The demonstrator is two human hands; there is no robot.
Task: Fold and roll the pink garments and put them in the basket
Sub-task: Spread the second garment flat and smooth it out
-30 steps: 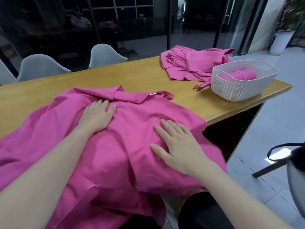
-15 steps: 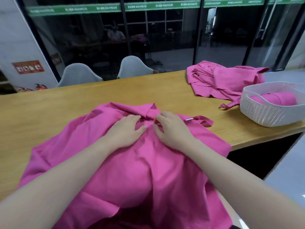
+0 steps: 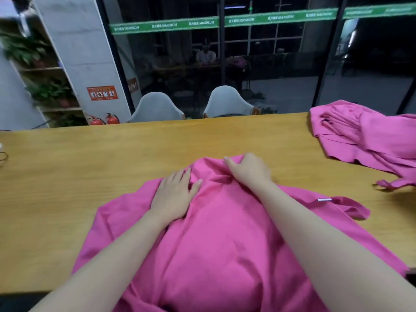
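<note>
Nearest the camera, one large pink cloth garment point(image 3: 225, 244) lies spread over the near edge of the long yellow wooden bench point(image 3: 112, 158), its lower part hanging off toward the person. On it, the left hand point(image 3: 174, 194) lies flat with fingers spread, pressing the fabric down. Just beyond and to the right of that hand, the right hand point(image 3: 249, 170) has its fingers curled into a bunched fold at the garment's far edge, gripping it. This looks like the folding step: the cloth is being smoothed and its top edge gathered. The next move probably calls for drawing that gripped edge across the pinned cloth to make a straight fold before any rolling. A thin pink strap with a white tag point(image 3: 324, 199) trails right of the garment. Farther right of it, well apart, a second heap of crumpled pink garments point(image 3: 364, 136) waits; how many it holds I cannot tell. The basket is out of view. Beyond the bench stand two pale grey moulded chairs point(image 3: 157, 108).
</note>
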